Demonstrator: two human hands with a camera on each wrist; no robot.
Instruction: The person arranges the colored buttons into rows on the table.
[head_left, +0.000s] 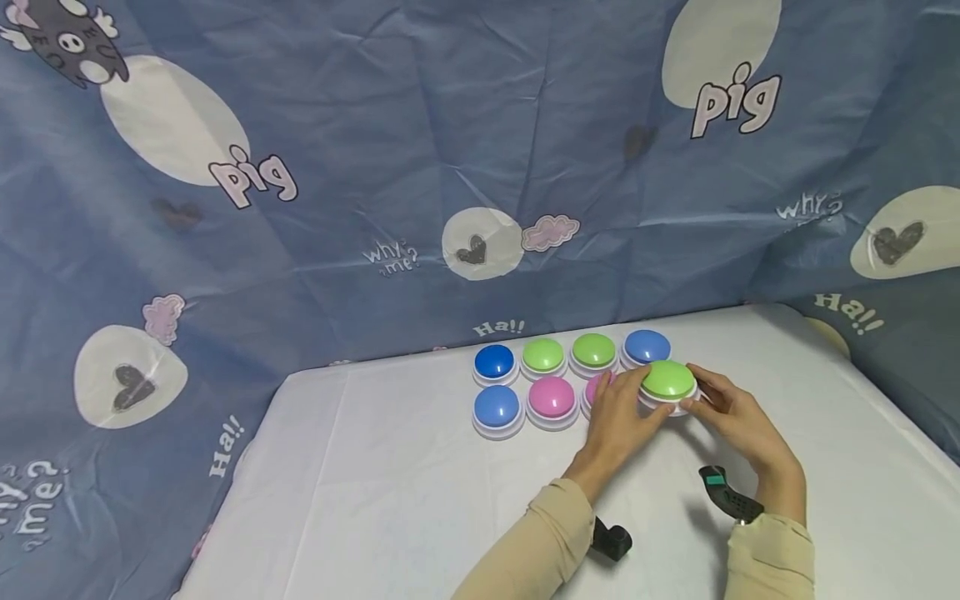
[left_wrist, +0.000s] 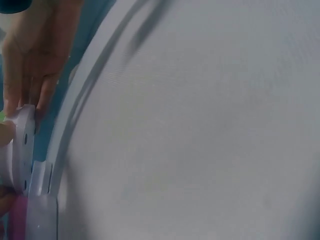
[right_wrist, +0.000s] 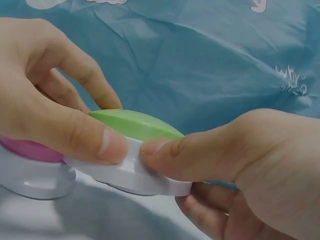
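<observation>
A round button with a green dome (head_left: 667, 379) and a white base is held between both hands at the right end of the group. My left hand (head_left: 618, 417) grips its left side, and my right hand (head_left: 742, 417) grips the right side. Both thumbs press the front of the white base (right_wrist: 132, 172) in the right wrist view, which shows the button tilted and raised above the white surface. Partly hidden by the left hand is a pink button (head_left: 595, 389). A light blue button (head_left: 647, 346) stands just behind the held one.
More buttons form two rows: a dark blue one (head_left: 494, 362), two green ones (head_left: 543, 355), a light blue one (head_left: 497, 407) and a pink one (head_left: 551, 397). A patterned blue cloth (head_left: 420, 167) hangs behind the white table (head_left: 390, 483). Dark devices (head_left: 611, 542) sit at both wrists.
</observation>
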